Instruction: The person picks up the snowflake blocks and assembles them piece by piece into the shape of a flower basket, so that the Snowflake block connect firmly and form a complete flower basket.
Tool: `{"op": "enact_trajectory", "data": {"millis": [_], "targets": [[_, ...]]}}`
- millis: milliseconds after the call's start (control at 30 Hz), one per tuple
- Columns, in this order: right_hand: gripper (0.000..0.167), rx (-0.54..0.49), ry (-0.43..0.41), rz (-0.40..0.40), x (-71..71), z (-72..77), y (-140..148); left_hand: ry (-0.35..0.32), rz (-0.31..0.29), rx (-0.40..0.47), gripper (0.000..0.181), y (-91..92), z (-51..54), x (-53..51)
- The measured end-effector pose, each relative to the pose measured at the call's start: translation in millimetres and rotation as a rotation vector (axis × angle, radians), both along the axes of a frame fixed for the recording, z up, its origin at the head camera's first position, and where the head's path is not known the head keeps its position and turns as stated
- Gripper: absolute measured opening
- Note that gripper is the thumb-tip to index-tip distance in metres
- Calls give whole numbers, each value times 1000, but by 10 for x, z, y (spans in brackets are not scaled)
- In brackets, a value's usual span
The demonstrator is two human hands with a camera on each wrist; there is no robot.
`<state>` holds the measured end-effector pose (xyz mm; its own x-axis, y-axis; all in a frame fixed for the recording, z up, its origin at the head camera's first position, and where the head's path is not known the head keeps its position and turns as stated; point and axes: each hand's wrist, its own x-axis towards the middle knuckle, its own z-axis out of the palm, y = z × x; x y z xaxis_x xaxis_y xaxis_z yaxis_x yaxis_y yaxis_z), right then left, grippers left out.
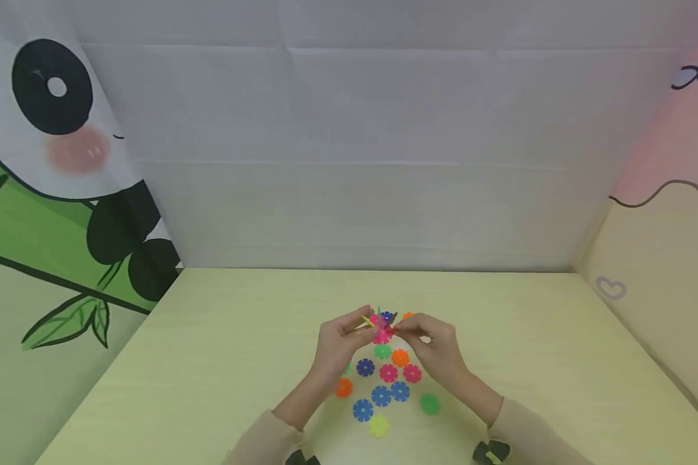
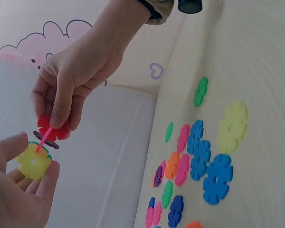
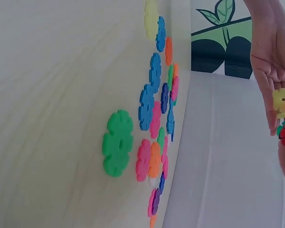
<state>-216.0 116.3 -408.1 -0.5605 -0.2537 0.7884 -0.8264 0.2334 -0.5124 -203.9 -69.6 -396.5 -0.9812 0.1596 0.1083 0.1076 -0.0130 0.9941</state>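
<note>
My left hand (image 1: 338, 342) holds a yellow notched plastic disc (image 2: 34, 162) by its edges, between thumb and fingers. A pink disc (image 2: 43, 141), seen edge-on, stands out from it, with a brown disc (image 2: 51, 143) and a bit of green close by. Between thumb and fingertips, my right hand (image 1: 439, 345) pinches a red disc (image 2: 61, 133) against this cluster. In the right wrist view the yellow and red discs sit close together at the right edge. Both hands are raised above the table; exactly how the discs interlock is too small to tell.
Loose notched discs lie on the pale table (image 1: 238, 349) below the hands: blue (image 1: 363, 410), yellow (image 1: 379, 426), green (image 1: 430, 404), orange (image 1: 344, 387), pink (image 1: 412, 373) and dark blue (image 1: 365, 367). A white cloth wall (image 1: 349, 213) rises behind, with printed panels at both sides.
</note>
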Motion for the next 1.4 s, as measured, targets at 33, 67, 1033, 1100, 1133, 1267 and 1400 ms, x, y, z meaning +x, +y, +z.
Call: {"op": "enact_trajectory", "data": {"millis": [33,67,1033,1100,1133,1267,1400], "targets": [[22,13,-26,20,-5,2,17,-1,-30,-22,50,-30,1,-2],[21,28,-48,44,-13,0,36,-2,-61,-48,51,-63,0,-7],[25,729,-721,186,133,-377,681,-49,-289,-185,57,-413,-162,-72],[24,719,-734,193,138,-392,672,-55,-291,-177,58,-413,-168,-60],[25,714,-741,195,140,-398,667,-58,-293,-173,58,-412,-170,-55],[25,695,-734,207,146,-381,621,-59,-286,-167,58,-390,-176,-46],[21,672,-656,164,150,-313,537,-42,-265,-169,56,-339,-171,-44]]}}
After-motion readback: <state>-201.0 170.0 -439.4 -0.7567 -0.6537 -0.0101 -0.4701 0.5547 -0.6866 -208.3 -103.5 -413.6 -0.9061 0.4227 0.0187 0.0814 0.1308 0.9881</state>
